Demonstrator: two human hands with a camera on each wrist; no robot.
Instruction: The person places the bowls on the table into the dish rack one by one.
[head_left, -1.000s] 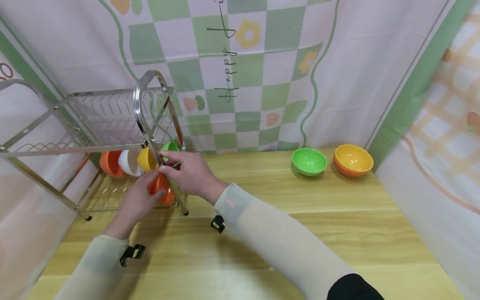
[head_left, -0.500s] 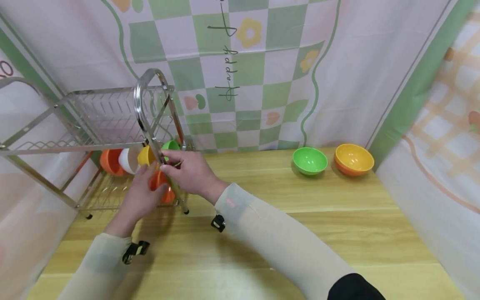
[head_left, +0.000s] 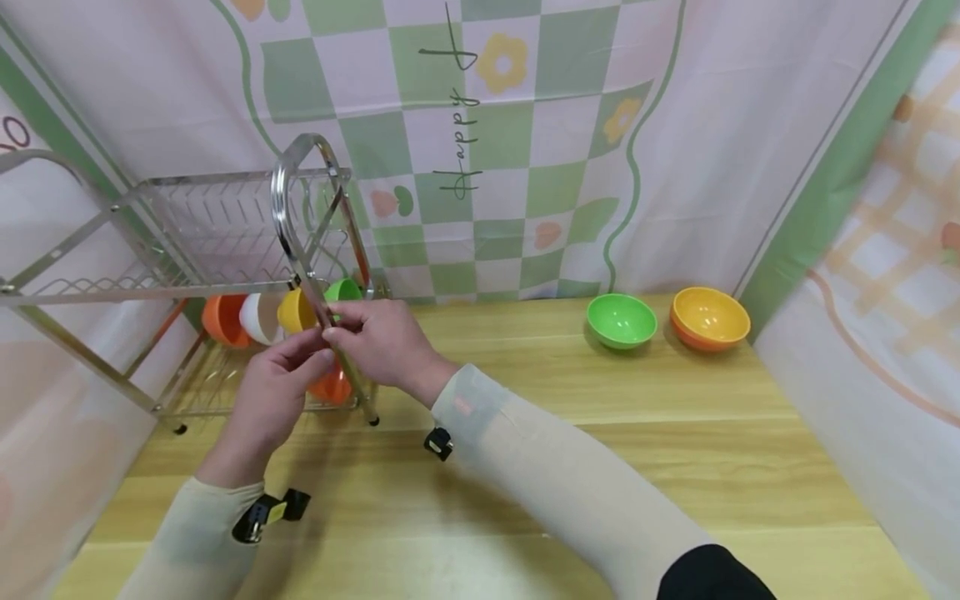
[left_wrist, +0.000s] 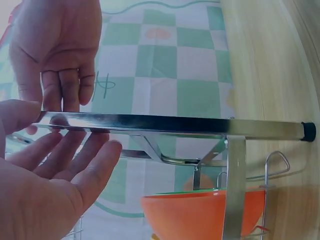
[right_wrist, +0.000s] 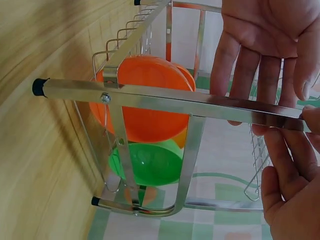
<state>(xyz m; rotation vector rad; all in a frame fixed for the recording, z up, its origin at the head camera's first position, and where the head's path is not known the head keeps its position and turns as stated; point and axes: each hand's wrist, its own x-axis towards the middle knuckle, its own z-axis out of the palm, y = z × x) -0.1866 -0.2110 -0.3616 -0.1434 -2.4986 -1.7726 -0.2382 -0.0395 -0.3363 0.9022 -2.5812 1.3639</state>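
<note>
A silver two-tier dish rack stands on the left of the table. My right hand pinches its front right post between thumb and curled fingers. Just left of it, my left hand has its fingers and thumb about the same post; in the left wrist view its fingertips touch the post's lower side. On the lower tier, tilted on their sides, are an orange bowl, a white bowl, a yellow bowl, a green bowl and another orange bowl, partly hidden by the post and hands.
At the back right of the wooden table sit a green bowl and a yellow bowl nested in an orange one. A patterned curtain hangs behind the table's far edge.
My left hand has moved up and right, its thumb and fingers closing in on the post. My right hand stays on the post. The bowls have not visibly moved.
</note>
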